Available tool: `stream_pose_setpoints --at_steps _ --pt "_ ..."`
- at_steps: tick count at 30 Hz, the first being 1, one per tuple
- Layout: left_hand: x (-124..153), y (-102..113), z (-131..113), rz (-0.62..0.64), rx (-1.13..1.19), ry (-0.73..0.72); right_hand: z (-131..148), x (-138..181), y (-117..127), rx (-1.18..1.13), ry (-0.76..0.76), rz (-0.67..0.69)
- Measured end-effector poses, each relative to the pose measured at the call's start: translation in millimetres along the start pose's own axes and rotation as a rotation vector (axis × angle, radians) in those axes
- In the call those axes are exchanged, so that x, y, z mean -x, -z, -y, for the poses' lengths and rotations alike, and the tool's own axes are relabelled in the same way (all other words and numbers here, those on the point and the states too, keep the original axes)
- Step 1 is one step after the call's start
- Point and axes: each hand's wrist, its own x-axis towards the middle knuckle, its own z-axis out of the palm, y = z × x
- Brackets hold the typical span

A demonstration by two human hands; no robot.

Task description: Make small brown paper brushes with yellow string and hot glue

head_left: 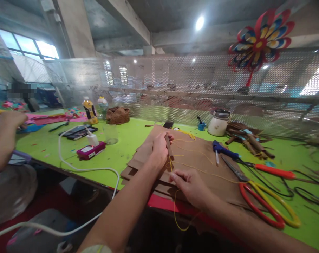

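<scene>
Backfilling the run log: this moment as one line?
left hand: holds brown strip | right hand: pinches thread | under both: brown sheets | at right: scissors

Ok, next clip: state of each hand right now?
Left hand: closed, holding a narrow brown piece.
Right hand: closed, pinching yellow thread.

On the worktop (128, 144), we find a central stack of sheets (193, 156), the left hand (161, 144) over it and the right hand (189, 182) nearer us. Scissors (243, 178) lie across the stack's right edge; behind them, a jar (217, 123) stands left of a heap of rolls (251, 142). To the stack's left, we locate a tumbler (111, 134), a socket box (91, 151), and a phone (82, 133) behind the latter. A screen (175, 77) stands beyond.
</scene>
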Motion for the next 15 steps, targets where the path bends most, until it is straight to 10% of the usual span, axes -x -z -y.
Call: stream_pose_setpoints --at_steps 15 --pt "-17.3 8.0 -9.0 0.083 0.063 0.161 29.8 16.3 15.1 0.172 0.239 0.432"
